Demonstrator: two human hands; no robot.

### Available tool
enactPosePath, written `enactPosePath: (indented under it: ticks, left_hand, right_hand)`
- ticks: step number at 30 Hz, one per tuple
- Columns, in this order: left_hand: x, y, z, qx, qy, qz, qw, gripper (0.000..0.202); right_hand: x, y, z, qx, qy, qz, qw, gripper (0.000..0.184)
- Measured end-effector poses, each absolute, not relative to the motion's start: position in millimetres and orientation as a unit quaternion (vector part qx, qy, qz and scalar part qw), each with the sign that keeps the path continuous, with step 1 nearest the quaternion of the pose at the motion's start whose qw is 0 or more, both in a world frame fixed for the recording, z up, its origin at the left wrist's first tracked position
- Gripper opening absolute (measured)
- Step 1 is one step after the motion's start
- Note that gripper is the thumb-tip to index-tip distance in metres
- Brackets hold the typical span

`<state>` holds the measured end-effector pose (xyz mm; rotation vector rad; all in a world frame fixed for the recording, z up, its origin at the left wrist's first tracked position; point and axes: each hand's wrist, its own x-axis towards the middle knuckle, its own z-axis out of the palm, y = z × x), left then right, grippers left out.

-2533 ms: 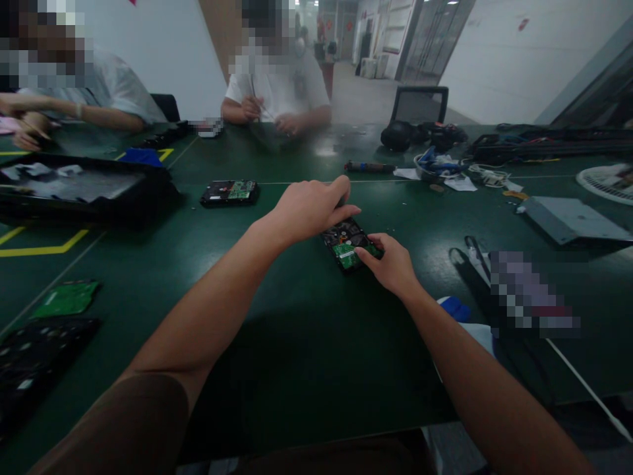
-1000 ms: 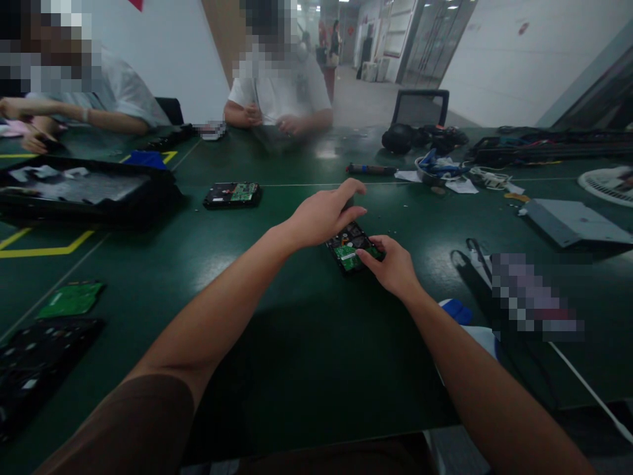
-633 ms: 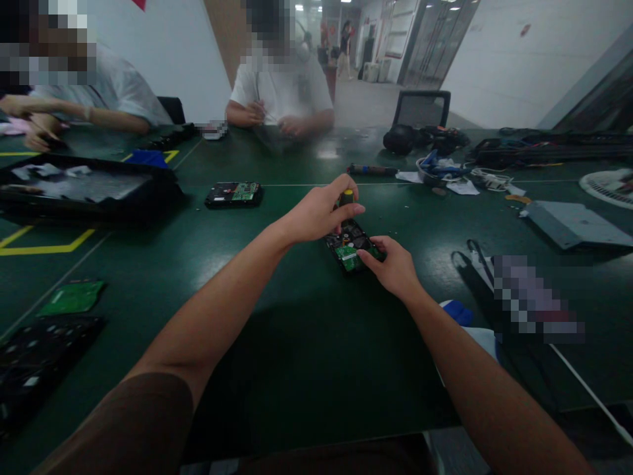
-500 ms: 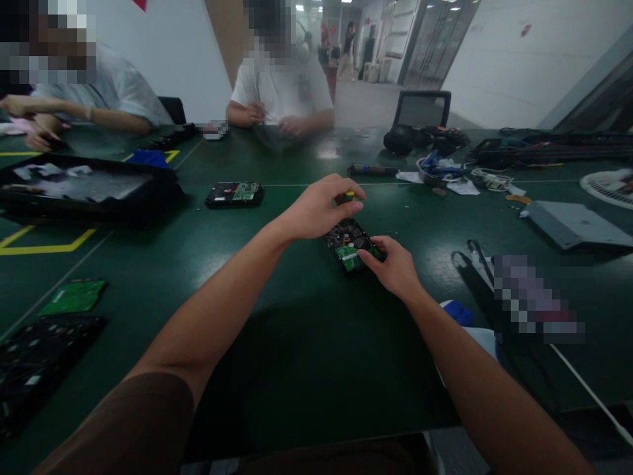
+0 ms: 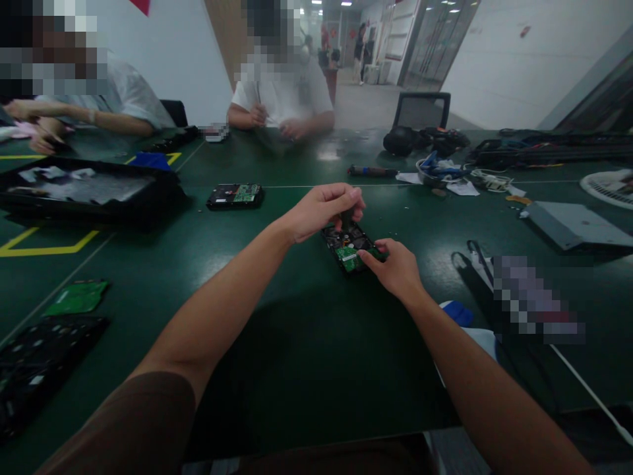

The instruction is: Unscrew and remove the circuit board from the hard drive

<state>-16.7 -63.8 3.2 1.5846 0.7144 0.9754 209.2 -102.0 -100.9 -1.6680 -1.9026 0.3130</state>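
A hard drive (image 5: 349, 249) lies on the green table in front of me, its underside up with a green circuit board showing. My left hand (image 5: 329, 210) is closed above its far end, the fingers wrapped round the dark handle of a short screwdriver (image 5: 347, 220). The tool stands roughly upright over the drive, and its tip is too small to make out. At the near right side, my right hand (image 5: 391, 265) grips the drive's edge, thumb on top near the board.
Another hard drive (image 5: 234, 196) lies farther left. A black tray (image 5: 99, 214), a green circuit board (image 5: 78, 297) and a dark drive casing (image 5: 47, 363) are on the left. A dark-handled tool (image 5: 372, 171) and a grey metal box (image 5: 578, 223) are beyond my right hand. Two people sit opposite.
My left hand has turned and its fingers have shifted round the screwdriver, covering the yellow top and showing the dark handle. My right hand stays on the hard drive.
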Motion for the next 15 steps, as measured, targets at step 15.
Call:
enactPosePath:
  ticks: [15]
  left_hand:
    - [-14, -60, 3, 0.605, 0.349, 0.461, 0.546, 0.021]
  right_hand:
    - [208, -86, -105, -0.628, -0.698, 0.122, 0.321, 0.046]
